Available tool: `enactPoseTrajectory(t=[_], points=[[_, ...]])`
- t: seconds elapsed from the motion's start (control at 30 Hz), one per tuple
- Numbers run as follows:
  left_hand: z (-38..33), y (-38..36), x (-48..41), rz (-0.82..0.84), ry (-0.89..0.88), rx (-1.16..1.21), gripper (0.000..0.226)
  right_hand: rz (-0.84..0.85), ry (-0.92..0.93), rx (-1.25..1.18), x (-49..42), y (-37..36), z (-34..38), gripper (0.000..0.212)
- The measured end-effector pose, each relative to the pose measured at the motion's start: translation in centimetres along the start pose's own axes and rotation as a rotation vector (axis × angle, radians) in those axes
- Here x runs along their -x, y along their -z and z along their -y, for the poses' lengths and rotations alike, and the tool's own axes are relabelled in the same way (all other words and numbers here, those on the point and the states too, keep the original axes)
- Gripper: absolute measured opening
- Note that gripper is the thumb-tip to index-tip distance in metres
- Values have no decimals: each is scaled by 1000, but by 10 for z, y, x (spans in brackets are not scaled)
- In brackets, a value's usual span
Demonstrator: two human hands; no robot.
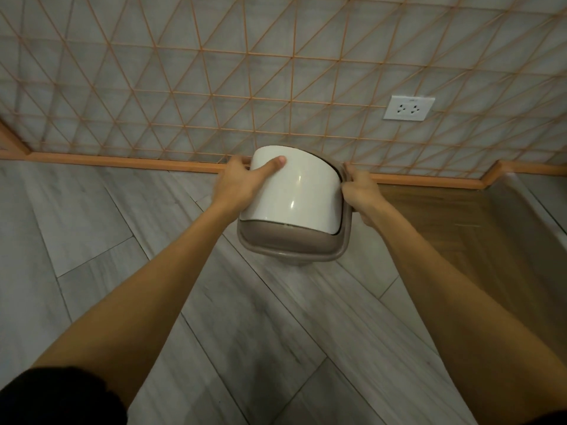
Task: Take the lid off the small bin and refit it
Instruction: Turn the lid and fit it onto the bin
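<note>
The bin lid (294, 237) is a taupe frame with rounded corners carrying a white domed swing flap (294, 191). It is tilted, its left side raised. My left hand (245, 182) grips the lid's left edge, thumb lying on the white flap. My right hand (360, 191) clamps the frame's right edge. A sliver of the small bin's pale body (299, 261) shows under the frame's near edge; the rest of the bin is hidden by the lid.
The bin stands on grey wood-look floor tiles near a wall (214, 72) with orange diagonal lines and an orange skirting (122, 162). A white double socket (408, 108) is on the wall to the right. A brown wooden floor patch (445, 216) lies to the right.
</note>
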State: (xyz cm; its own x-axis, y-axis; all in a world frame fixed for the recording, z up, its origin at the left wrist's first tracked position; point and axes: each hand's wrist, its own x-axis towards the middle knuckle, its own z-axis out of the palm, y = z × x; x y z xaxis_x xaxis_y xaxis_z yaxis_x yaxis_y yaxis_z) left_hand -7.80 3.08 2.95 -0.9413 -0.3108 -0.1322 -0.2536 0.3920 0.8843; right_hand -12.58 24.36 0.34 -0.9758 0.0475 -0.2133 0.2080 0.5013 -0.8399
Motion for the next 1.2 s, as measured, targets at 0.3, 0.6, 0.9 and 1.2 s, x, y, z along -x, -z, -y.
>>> enactPoseTrajectory(t=[0.3,0.6,0.9,1.2], points=[[-20,-5,-22,125,117,1,87,31,12,201,-41,2,11,55],[3,-7,-10,253,300,183,86,6,-134,-31,-49,1,-10,51],[39,-20,3,19,410,611,59,-26,-136,-16,-45,13,-11,27],[29,-42,9,32,477,716,64,-61,40,150,-36,17,-22,50]])
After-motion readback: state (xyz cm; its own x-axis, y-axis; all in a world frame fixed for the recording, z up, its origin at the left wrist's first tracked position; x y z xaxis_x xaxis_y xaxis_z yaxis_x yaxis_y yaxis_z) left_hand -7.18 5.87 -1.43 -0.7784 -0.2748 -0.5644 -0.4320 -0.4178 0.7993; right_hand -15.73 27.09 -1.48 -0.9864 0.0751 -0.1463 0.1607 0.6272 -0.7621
